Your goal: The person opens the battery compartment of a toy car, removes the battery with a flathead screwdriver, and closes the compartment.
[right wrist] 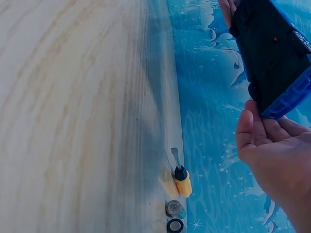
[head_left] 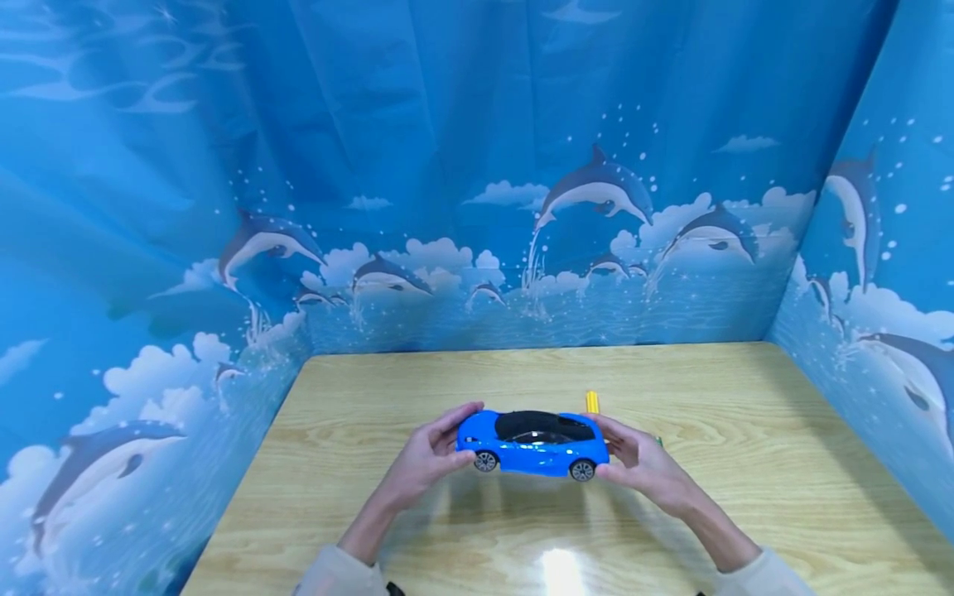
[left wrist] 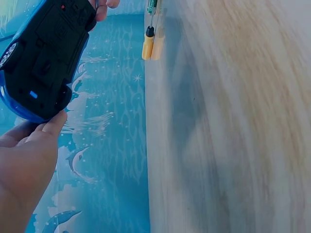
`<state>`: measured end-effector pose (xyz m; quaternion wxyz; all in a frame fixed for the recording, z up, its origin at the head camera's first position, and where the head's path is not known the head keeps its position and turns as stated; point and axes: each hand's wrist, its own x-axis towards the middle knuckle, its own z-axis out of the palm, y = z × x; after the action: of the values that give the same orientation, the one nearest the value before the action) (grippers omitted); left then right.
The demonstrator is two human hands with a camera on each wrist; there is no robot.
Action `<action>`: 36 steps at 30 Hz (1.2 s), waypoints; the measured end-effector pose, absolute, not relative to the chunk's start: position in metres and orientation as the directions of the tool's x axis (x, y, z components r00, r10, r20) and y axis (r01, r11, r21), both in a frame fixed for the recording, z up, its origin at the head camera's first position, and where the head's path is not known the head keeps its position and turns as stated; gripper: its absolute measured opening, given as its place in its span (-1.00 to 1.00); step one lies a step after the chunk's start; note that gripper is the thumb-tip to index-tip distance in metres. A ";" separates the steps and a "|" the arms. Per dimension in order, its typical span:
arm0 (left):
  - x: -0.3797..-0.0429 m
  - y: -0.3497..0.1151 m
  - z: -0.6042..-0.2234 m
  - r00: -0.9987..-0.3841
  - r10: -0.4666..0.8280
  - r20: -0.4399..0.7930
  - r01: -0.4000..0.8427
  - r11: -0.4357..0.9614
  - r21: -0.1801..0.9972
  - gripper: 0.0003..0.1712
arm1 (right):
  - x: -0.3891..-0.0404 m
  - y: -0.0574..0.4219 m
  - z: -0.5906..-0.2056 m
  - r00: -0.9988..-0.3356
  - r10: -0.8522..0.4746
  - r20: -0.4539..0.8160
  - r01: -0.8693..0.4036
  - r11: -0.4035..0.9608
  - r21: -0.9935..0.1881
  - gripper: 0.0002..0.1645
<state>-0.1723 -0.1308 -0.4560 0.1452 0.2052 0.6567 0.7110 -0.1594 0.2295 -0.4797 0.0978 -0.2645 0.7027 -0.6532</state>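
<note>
A blue toy car (head_left: 537,443) with a black roof and dark wheels is held up above the table, its side turned toward me. My left hand (head_left: 430,455) grips the end on the left, thumb near the wheel. The other end is gripped by my right hand (head_left: 647,468). From below, both wrist views show the car's black underside (left wrist: 46,53), with the left hand (left wrist: 29,165) and the right hand (right wrist: 277,150) at its ends. Behind the car lies a screwdriver (right wrist: 182,182) with a yellow handle, partly hidden in the head view.
The wood-grain table (head_left: 358,397) stands against blue dolphin-print sheeting (head_left: 417,190) at the back and sides. Beside the screwdriver, the right wrist view shows two small round-ended items (right wrist: 174,208), their kind unclear. A small green thing (head_left: 659,441) peeks out behind the right hand.
</note>
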 end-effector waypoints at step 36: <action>-0.172 -0.155 -0.445 -0.829 0.556 0.053 0.258 0.297 0.919 0.05 | -0.153 0.218 -0.474 -0.853 -0.452 0.259 -0.443 0.368 -0.817 0.11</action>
<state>-0.1723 -0.1547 -0.4446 0.1394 0.2567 0.7932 0.5344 -0.1530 0.2176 -0.4739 0.0047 -0.2707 0.8272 -0.4925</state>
